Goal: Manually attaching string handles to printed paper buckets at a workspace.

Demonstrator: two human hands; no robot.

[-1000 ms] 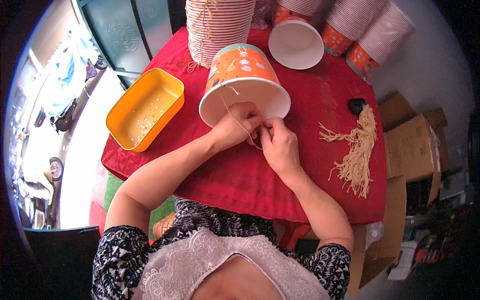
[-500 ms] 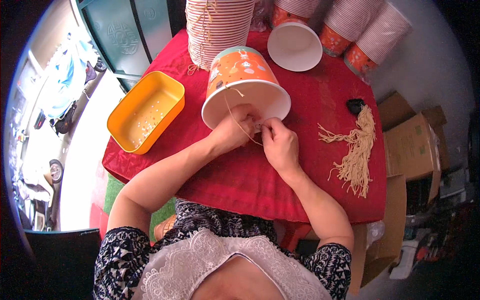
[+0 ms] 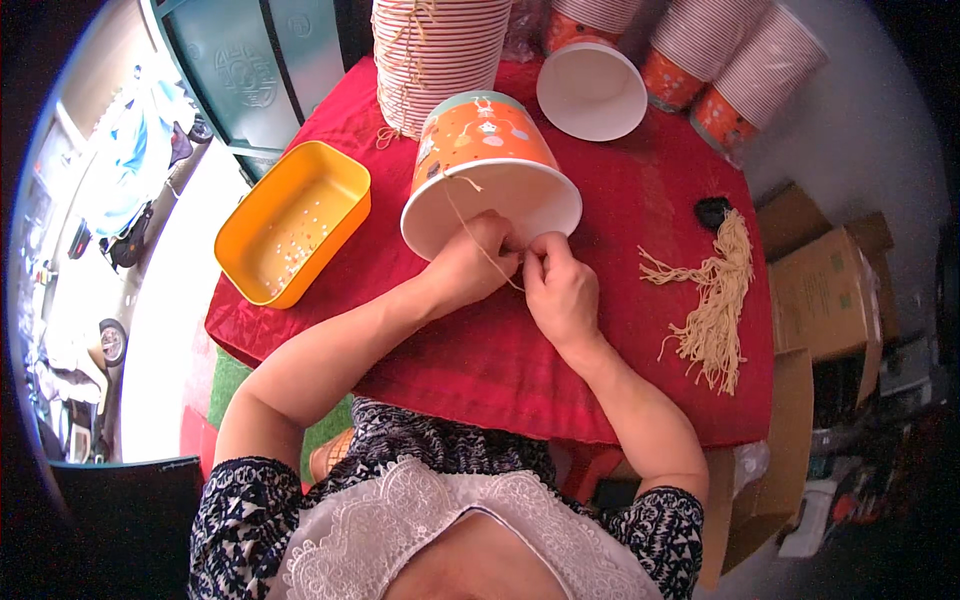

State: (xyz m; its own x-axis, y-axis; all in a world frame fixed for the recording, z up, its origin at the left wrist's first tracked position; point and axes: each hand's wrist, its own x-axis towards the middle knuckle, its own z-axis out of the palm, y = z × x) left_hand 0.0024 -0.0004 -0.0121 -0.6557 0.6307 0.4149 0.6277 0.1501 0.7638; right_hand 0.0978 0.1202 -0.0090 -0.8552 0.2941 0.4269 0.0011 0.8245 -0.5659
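Note:
An orange paper bucket (image 3: 488, 135) with a white rim lies tilted on the red-covered table, its mouth facing me. A beige cord (image 3: 462, 212) comes out through the bucket's upper rim and hangs down across the mouth to my hands. My left hand (image 3: 472, 262) is closed at the lower rim, its fingertips partly inside the mouth. Beside it, my right hand (image 3: 560, 285) pinches at the same rim spot, fingertips nearly touching the left ones. The cord runs behind the left fingers to the right hand; its end there is hidden.
A yellow tub (image 3: 335, 225) holding small white beads stands at the left. A tall stack of buckets (image 3: 440, 60) rises behind the bucket. Another bucket (image 3: 592, 92) lies on its side at the back. A bundle of beige cords (image 3: 722, 300) lies right. Cardboard boxes (image 3: 825, 290) stand beyond the table.
My fingertips have drawn closer together at the lower rim, and the small gap between them has narrowed. The bucket has barely shifted.

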